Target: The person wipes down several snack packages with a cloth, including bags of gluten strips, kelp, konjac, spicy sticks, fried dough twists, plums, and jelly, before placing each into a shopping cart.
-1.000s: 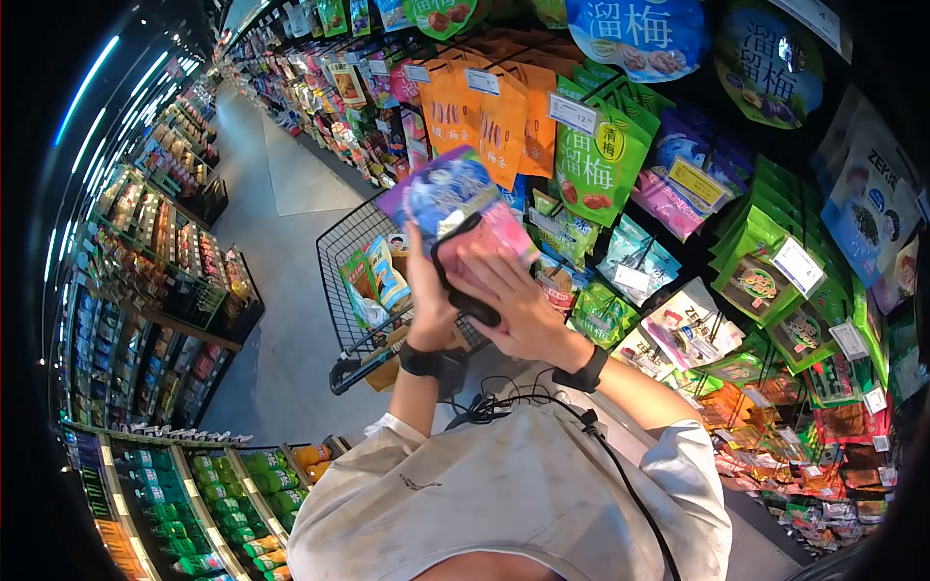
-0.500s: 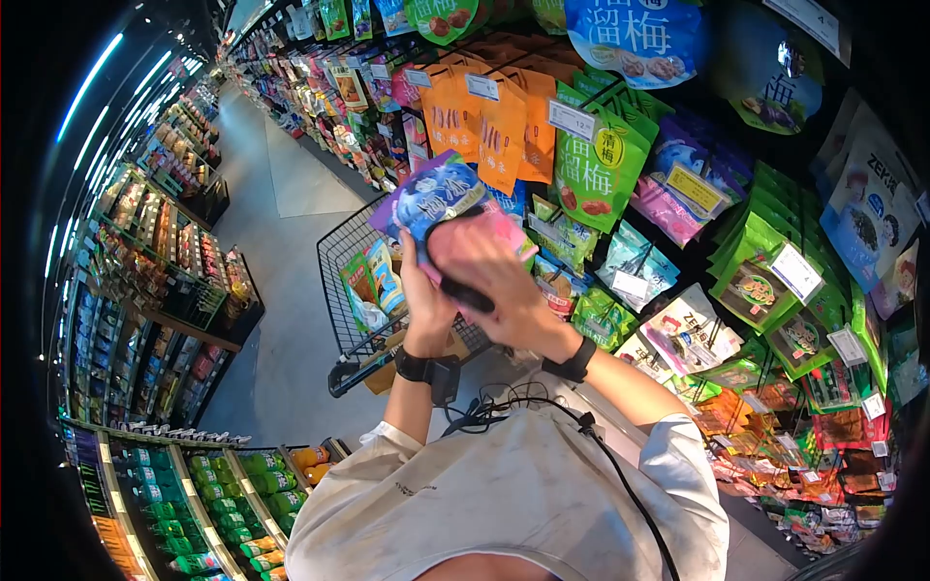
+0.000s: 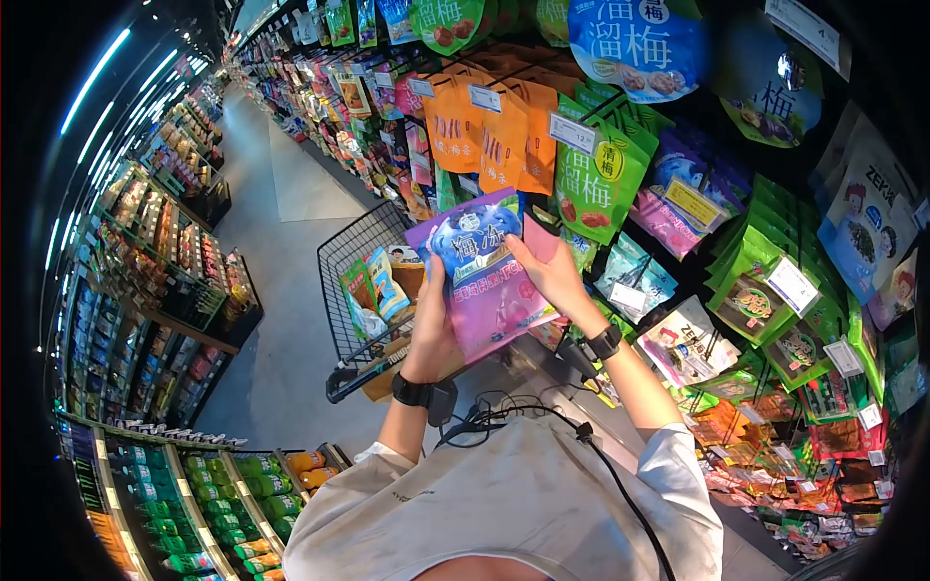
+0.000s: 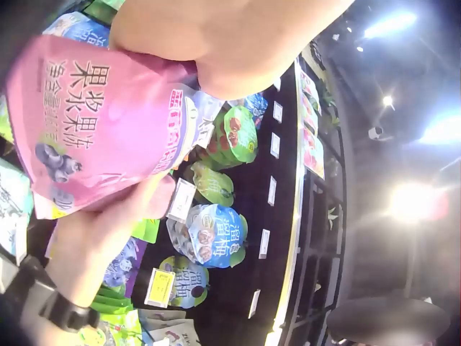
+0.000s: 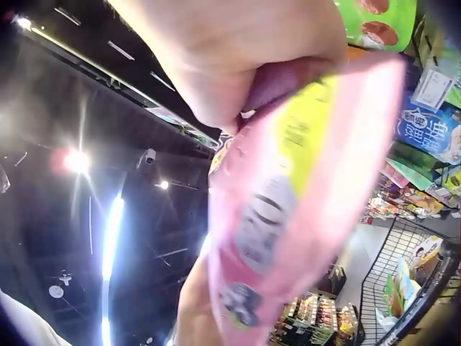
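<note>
A purple-and-pink jelly bag [image 3: 489,290] with blueberries printed on it is held up in front of the chest, its lettered face toward the head camera. My left hand [image 3: 432,324] grips its left edge, the thumb lying on the front. On the other side, my right hand [image 3: 552,279] pinches the upper right edge with its thumb across the front. The left wrist view shows the bag's pink side [image 4: 101,119] with smaller print, between both hands. Seen from the right wrist, the bag's narrow pink side [image 5: 274,209] bulges below the right hand [image 5: 252,54].
Beyond the bag stands a black wire shopping cart [image 3: 354,266] holding several snack packs [image 3: 383,281] and a cardboard box [image 3: 387,373]. On the right, orange pouches [image 3: 489,136] and green pouches [image 3: 601,174] hang on shelf hooks. Across the aisle [image 3: 276,320] are stocked shelves [image 3: 184,261].
The right hand has moved from in front of the bag to its right edge. The bag has come lower and turned, so its whole lettered front now shows. The cart's contents look the same.
</note>
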{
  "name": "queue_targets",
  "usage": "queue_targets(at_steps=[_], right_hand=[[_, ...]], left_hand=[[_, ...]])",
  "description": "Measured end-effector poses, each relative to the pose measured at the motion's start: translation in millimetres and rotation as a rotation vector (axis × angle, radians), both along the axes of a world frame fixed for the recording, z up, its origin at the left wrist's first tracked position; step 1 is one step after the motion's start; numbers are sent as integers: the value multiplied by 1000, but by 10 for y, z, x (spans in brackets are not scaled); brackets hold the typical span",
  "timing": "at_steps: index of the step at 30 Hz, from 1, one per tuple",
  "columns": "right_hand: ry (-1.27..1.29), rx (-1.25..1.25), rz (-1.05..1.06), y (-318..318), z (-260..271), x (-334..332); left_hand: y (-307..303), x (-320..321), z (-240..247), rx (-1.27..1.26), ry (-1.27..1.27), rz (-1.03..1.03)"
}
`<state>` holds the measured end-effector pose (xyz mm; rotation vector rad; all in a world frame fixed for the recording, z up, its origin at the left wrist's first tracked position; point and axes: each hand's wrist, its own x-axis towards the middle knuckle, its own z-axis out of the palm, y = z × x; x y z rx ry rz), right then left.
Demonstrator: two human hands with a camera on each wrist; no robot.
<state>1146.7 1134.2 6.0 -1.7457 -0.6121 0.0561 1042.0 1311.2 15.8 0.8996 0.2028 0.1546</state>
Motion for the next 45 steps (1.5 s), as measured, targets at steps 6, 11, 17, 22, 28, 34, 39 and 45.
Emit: queue_targets(at_steps=[6,11,17,22,28,34,39,45], right_hand=[[70,534,-22,178,157,17],[28,276,-104,129,104,-198],[283,326,412,-72,32,-520],[353,212,396,-184,125,-581],[131,118,122,-306,-15,-397],[-391,68,399,-263,184,-508],[-129,63,420,-261,-117,-438],[243,244,537,68,-196,-484]], left_hand=[[-60,-43,184,272,13,80],[-31,-46,160,223,66,118],[90,13,149,119,-2,277],[168,81,131,105,-4,300],[-244,-59,325,739,-167,576],[-698,-49,430,597,-238,383],[-680,-62,306,199,-150,331],[-662,-353,127,44,-49,388]])
